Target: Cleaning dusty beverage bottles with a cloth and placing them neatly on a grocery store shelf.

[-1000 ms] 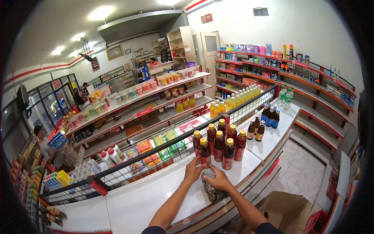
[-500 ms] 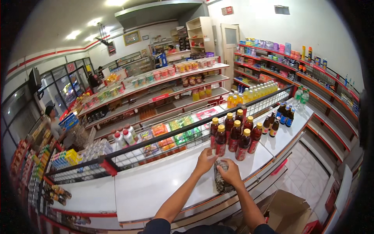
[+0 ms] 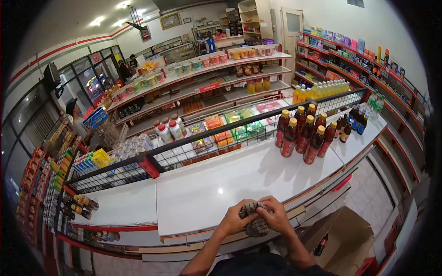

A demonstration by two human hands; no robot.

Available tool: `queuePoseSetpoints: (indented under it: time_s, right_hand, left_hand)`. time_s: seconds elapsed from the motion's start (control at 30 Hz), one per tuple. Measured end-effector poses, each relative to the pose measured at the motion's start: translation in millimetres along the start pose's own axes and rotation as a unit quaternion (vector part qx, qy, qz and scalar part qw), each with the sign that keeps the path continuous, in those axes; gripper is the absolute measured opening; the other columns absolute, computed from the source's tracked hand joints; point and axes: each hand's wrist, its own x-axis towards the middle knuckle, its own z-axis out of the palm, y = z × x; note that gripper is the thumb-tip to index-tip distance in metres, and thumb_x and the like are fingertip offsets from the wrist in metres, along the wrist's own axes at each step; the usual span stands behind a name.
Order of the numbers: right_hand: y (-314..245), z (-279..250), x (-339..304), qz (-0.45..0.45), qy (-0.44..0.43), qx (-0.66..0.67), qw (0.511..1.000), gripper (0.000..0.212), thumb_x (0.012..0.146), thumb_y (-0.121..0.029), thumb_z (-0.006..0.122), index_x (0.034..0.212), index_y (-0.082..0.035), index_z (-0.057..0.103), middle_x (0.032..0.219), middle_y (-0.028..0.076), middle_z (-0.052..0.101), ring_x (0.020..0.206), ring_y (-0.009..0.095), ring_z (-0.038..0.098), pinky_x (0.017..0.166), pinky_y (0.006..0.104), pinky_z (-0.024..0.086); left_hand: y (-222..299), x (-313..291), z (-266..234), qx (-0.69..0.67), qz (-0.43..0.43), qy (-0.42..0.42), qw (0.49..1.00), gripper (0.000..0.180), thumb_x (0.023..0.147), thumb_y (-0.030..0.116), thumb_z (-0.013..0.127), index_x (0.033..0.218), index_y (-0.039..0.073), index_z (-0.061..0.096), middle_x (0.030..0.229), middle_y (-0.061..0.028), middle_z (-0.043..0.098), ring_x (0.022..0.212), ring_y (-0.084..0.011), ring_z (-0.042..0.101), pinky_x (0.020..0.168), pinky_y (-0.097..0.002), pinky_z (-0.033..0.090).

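A checkered grey-brown cloth (image 3: 258, 227) is bunched up between my two hands, just in front of the white shelf's (image 3: 193, 202) near edge. My left hand (image 3: 233, 220) grips its left side, fingers curled round the fabric. On the other side my right hand (image 3: 277, 216) pinches it with thumb and fingers. Beyond my hands, to the right, several dark bottles (image 3: 289, 140) with yellow caps and red labels stand upright in a cluster on the shelf. Neither hand touches them.
An open cardboard box (image 3: 351, 241) stands low at the right, with a dark bottle (image 3: 321, 245) inside. A black wire divider (image 3: 221, 146) runs behind the shelf top. Small dark bottles (image 3: 346, 131) stand farther right. A person (image 3: 76, 115) is at the far left.
Both hands have drawn the cloth back from the shelf top, away from the yellow-capped bottles, toward me. The left hand now grips it too. The whole view has shifted.
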Motion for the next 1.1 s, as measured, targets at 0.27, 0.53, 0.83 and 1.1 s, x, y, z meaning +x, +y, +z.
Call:
queuePoseSetpoints:
  time_s: [0.27, 0.53, 0.83, 1.1]
  right_hand:
    - [8, 15, -78, 0.133, 0.069, -0.043, 0.988, 0.030, 0.092, -0.022, 0.067, 0.112, -0.002, 0.060, 0.098, 0.013, 0.062, 0.086, 0.022, 0.065, 0.075, 0.0340, 0.052]
    - [33, -27, -173, 0.216, 0.005, -0.056, 0.975, 0.044, 0.085, -0.029, 0.074, 0.112, 0.002, 0.059, 0.098, 0.009, 0.066, 0.091, 0.017, 0.060, 0.081, 0.0332, 0.049]
    - [57, -98, -290, 0.336, 0.112, 0.158, 0.922, 0.029, 0.093, -0.015, 0.057, 0.117, 0.001, 0.060, 0.103, 0.008, 0.064, 0.094, 0.018, 0.055, 0.088, 0.0322, 0.044]
    - [175, -221, -433, 0.471, 0.401, 0.056, 0.784, 0.041, 0.095, -0.036, 0.051, 0.098, 0.001, 0.068, 0.095, 0.008, 0.068, 0.090, 0.015, 0.061, 0.076, 0.0331, 0.045]
  left_hand:
    - [-23, -46, 26, -0.019, -0.031, -0.002, 0.999, 0.033, 0.089, 0.021, 0.070, 0.113, 0.002, 0.059, 0.094, -0.0054, 0.066, 0.089, -0.0133, 0.062, 0.079, -0.0296, 0.050]
    - [-66, -56, 103, -0.128, -0.095, -0.064, 0.985, 0.024, 0.090, 0.016, 0.068, 0.106, 0.000, 0.060, 0.097, -0.0040, 0.064, 0.091, -0.0125, 0.059, 0.081, -0.0281, 0.048]
    - [-86, -50, 218, -0.050, -0.111, -0.228, 0.966, 0.028, 0.095, 0.023, 0.062, 0.111, 0.000, 0.060, 0.105, -0.0077, 0.063, 0.096, -0.0164, 0.058, 0.080, -0.0330, 0.048]
    - [-115, -85, 322, 0.235, 0.038, -0.268, 0.933, 0.049, 0.092, 0.026, 0.062, 0.135, 0.006, 0.050, 0.130, -0.0277, 0.048, 0.120, -0.0419, 0.048, 0.100, -0.0438, 0.041]
